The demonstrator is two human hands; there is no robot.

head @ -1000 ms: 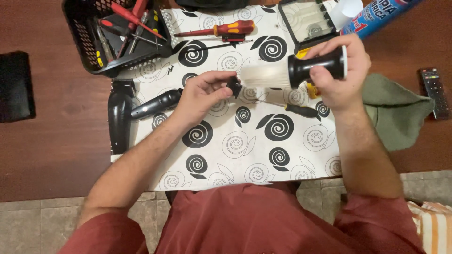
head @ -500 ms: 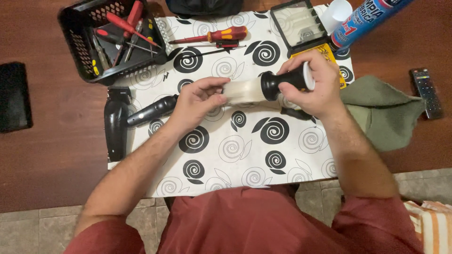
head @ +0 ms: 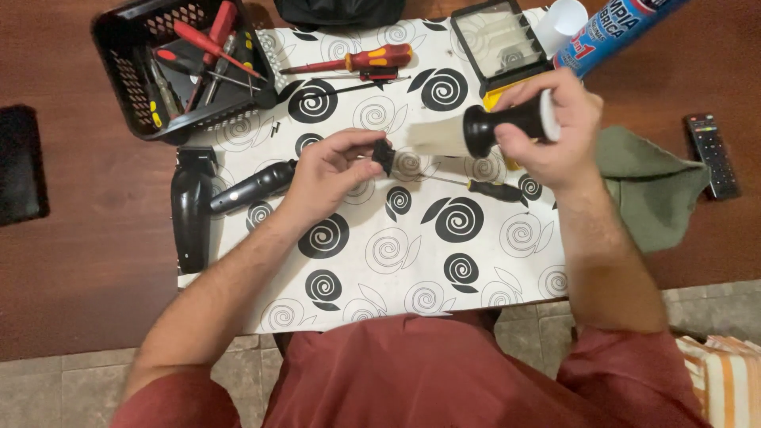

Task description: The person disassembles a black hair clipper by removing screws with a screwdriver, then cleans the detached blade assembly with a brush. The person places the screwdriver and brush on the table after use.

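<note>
Left hand (head: 333, 170): pinches a small black part (head: 384, 154) between fingertips, just above the spiral-patterned cloth (head: 396, 261).
Right hand (head: 547, 131): clenched around the black handle of a pale-bristled brush (head: 476, 131), bristles pointing toward the small black part, close beside it.
Spray can (head: 614, 32): blue cylinder with a red-and-white label, lying slanted at the top right, white cap (head: 567, 20) beside it.
Case (head: 499, 43): black, clear-lidded, on a yellow edge, behind the brush.
Basket (head: 139, 103): black mesh, top left, holding red-handled tools.
Screwdriver (head: 361, 59): red and yellow, on the cloth.
Green rag (head: 654, 186): right of the cloth, beside a remote (head: 712, 154).
</note>
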